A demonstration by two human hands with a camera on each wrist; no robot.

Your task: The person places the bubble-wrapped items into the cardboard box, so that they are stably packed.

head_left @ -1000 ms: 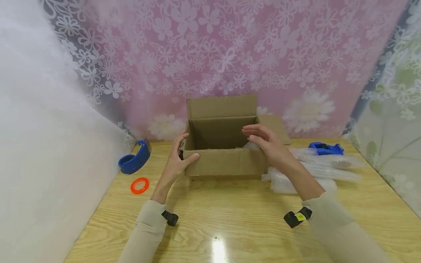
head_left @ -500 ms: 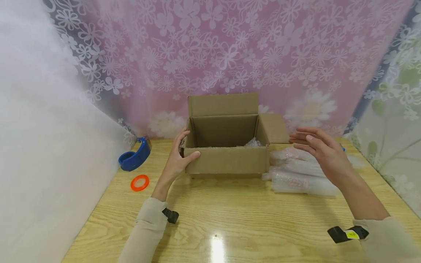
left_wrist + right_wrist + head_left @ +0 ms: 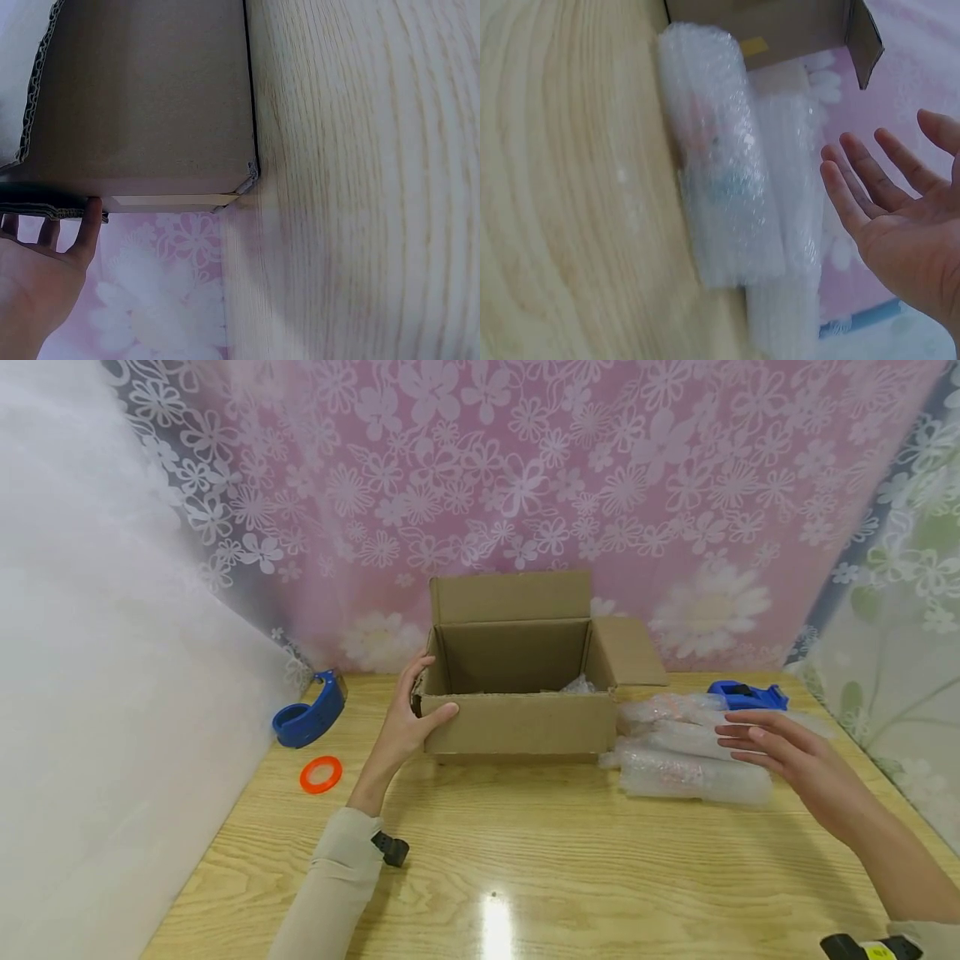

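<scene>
An open cardboard box stands on the table, its back and right flaps folded outward. My left hand holds its left end, thumb on the front panel and fingers over the side edge. In the left wrist view the left hand's fingers are at the cardboard edge. Clear bubble wrap shows inside the box at the right. My right hand hovers near several bubble-wrapped bundles, fingers relaxed and nothing in them. In the right wrist view its palm faces the wrapped bundles.
A blue tape dispenser and an orange ring lie on the wooden table at the left. Another blue dispenser sits behind the bundles. A pink floral curtain hangs close behind the box.
My right hand has moved from over the box's right end out to the right, then lower toward the wrapped bundles. The left hand keeps its hold on the box.
</scene>
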